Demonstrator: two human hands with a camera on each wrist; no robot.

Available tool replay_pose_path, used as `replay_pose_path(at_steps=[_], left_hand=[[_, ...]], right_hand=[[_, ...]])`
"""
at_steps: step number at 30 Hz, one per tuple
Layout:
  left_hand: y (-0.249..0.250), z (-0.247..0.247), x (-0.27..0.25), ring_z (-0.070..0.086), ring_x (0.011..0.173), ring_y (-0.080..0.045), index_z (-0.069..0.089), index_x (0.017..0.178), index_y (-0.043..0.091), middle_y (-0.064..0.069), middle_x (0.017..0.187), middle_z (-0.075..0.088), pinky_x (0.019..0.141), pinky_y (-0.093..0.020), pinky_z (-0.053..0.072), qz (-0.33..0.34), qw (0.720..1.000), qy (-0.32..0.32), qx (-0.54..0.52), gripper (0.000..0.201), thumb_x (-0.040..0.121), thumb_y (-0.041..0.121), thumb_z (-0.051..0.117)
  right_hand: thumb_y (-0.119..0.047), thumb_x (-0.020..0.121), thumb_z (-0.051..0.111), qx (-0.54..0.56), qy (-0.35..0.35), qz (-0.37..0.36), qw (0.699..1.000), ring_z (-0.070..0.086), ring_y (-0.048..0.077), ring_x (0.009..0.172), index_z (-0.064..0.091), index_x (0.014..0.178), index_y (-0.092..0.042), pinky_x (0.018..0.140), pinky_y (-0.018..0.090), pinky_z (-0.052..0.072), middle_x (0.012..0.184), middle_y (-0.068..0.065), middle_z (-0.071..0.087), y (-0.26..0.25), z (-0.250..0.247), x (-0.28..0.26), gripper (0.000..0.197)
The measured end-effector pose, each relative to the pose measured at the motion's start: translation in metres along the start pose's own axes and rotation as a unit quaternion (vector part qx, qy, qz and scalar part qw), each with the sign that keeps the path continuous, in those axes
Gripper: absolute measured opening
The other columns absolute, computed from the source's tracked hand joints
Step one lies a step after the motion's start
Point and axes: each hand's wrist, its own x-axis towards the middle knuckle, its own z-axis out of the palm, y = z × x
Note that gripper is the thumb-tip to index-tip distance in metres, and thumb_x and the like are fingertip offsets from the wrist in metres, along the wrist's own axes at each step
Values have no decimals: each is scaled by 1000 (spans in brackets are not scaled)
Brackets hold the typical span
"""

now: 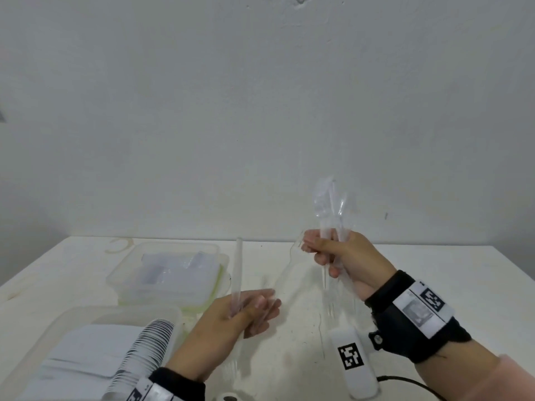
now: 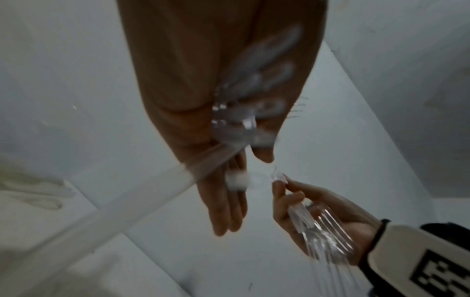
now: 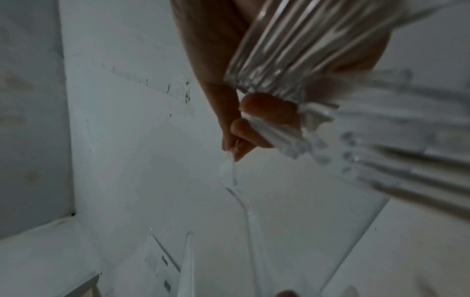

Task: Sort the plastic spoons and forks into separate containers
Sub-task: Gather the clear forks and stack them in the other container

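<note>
My left hand (image 1: 228, 319) is low at centre, thumb pressed over clear plastic cutlery (image 1: 238, 273) whose handle sticks up. In the left wrist view fork tines (image 2: 297, 104) and blurred heads lie against that palm (image 2: 178, 80), with the fingers (image 2: 226, 211) fairly straight. My right hand (image 1: 347, 256) is raised to the right and grips a bundle of clear cutlery (image 1: 328, 206), heads up. The ribbed handles (image 3: 292, 50) fill the right wrist view. The right fingertips (image 3: 236, 144) also pinch a thin clear plastic piece (image 3: 230, 170) that hangs down.
Two translucent containers stand at the left: a far one (image 1: 121, 273) holding clear plastic pieces, and a near one (image 1: 37, 337) with white stacked items. The pale table (image 1: 434, 273) meets a white wall behind. A black cable (image 1: 411, 382) lies at the front right.
</note>
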Motion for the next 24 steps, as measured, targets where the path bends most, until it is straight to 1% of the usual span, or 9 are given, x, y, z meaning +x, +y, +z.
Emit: replay_pose_path(at_steps=[2,4,7,9,11,13,16,21,24], left_hand=[[5,-2,4,69,105,-16,63,118,14,-3,111,73,92,-31,55,30,999,37,0,41,83,33,71],[11,1,9,67,107,-11,63,117,23,4,112,73,93,-29,54,65,996,55,28,37,83,35,71],[17,15,14,66,106,-2,62,118,31,17,109,72,92,-25,53,115,986,51,109,33,88,19,70],[17,25,15,66,99,2,65,110,43,23,103,72,88,-24,54,141,976,67,154,37,89,12,68],[15,30,17,70,89,-7,70,93,52,18,93,74,83,-27,57,147,972,89,163,44,89,9,67],[12,32,20,71,86,-15,72,94,45,12,89,75,81,-32,58,140,974,112,141,41,89,6,66],[9,29,21,70,92,-6,69,114,22,11,98,75,75,-26,58,124,982,122,71,30,89,6,66],[12,15,20,70,100,-15,66,117,13,0,107,74,73,-25,57,99,990,94,-47,43,75,24,70],[12,8,22,70,102,-19,63,118,10,-7,110,73,75,-27,59,77,990,70,-92,43,77,22,67]], right_hand=[[-12,80,74,-31,35,-4,999,49,9,51,69,94,-2,38,16,33,78,10,70,-1,-4,-2,17],[-11,78,77,-94,53,-14,994,51,10,51,67,80,-6,39,19,35,77,10,72,4,1,-6,12],[-14,75,79,-148,62,-28,987,55,10,50,64,75,-10,39,20,36,77,9,73,17,18,-12,16],[-16,75,81,-142,63,-30,987,57,10,50,65,78,-8,39,21,37,75,8,73,22,26,-14,17],[-15,76,79,-127,55,-31,990,57,11,51,66,77,-7,40,21,37,72,7,72,22,31,-15,15],[-13,79,75,-129,43,-29,990,58,11,53,70,80,-6,40,21,36,69,7,71,22,33,-15,9],[-19,79,77,-117,8,-16,993,58,10,54,73,86,-5,41,20,37,80,16,73,22,32,-16,16],[-32,82,73,-169,-74,6,983,54,7,51,70,82,-13,41,18,37,79,7,75,21,22,-22,19],[-31,86,70,-210,-129,27,969,53,7,50,69,89,-5,41,18,35,79,7,74,26,18,-26,26]])
